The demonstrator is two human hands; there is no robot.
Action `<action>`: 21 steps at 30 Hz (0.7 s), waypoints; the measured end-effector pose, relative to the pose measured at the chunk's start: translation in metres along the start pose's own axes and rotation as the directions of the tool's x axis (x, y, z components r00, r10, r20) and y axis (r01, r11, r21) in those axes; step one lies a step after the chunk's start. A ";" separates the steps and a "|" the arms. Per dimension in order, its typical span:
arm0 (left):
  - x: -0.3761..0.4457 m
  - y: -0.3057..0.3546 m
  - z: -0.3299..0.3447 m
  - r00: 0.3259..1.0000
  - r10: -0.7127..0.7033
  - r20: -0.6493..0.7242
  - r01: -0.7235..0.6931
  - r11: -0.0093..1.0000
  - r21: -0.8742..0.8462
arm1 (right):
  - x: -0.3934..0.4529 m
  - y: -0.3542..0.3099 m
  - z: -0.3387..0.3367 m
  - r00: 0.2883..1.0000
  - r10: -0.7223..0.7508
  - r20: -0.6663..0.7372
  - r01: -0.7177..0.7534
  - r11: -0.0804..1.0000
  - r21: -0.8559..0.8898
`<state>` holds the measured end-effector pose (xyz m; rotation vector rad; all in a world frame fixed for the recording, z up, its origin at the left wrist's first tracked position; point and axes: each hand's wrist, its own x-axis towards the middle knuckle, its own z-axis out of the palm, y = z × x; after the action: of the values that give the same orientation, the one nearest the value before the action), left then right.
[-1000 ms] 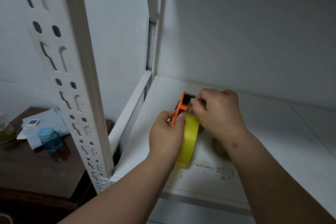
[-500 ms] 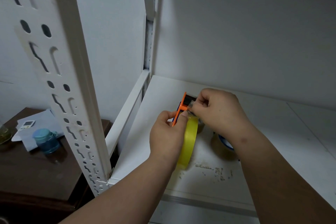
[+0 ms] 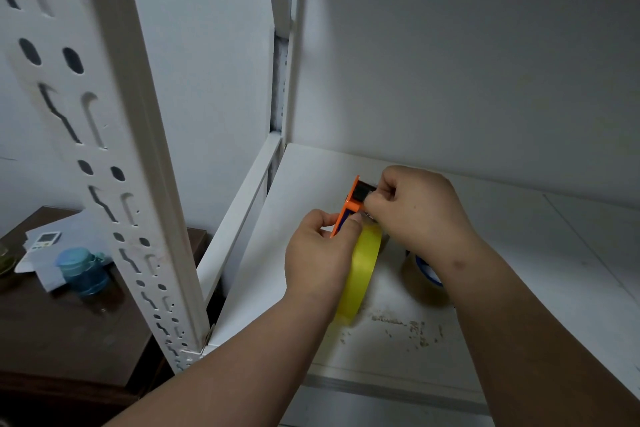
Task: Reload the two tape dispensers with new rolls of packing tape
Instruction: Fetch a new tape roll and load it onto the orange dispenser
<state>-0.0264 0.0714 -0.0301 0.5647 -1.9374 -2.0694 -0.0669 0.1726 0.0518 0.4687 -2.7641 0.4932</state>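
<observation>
Now, yellow tape roll (image 3: 360, 274) sits in orange dispenser (image 3: 349, 204), held upright just above white shelf (image 3: 519, 253). Roll likely light, rigid at core; loose end thin, sticky, prone to folding on itself, so take it by edges. Dispenser frame stiff plastic; grip by side plate, away from cutter. Your left hand (image 3: 318, 253) grips dispenser and roll from left, thumb on roll's edge. Your right hand (image 3: 415, 208) pinches at dispenser head, probably tape end. Second roll (image 3: 424, 276) lies on shelf beneath right wrist.
</observation>
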 end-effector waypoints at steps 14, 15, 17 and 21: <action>0.003 -0.004 -0.005 0.997 0.070 -0.015 -0.068 0.992 0.104 | 0.009 -0.007 -0.004 0.966 -0.252 0.058 0.258 0.943 -0.209; 0.003 -0.003 -0.006 0.997 0.071 -0.001 -0.070 0.992 0.102 | 0.009 -0.007 -0.007 0.967 -0.241 0.079 0.253 0.946 -0.205; 0.001 -0.001 -0.007 0.997 0.061 0.038 -0.065 0.992 0.109 | 0.009 -0.010 -0.011 0.970 -0.208 0.124 0.229 0.954 -0.191; -0.002 0.002 -0.010 0.994 0.046 0.101 -0.060 0.988 0.143 | 0.012 -0.010 -0.018 0.974 -0.094 0.205 0.116 0.988 -0.099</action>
<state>-0.0208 0.0632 -0.0288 0.4433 -2.1479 -1.9687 -0.0701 0.1678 0.0748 0.6671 -2.9179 0.2805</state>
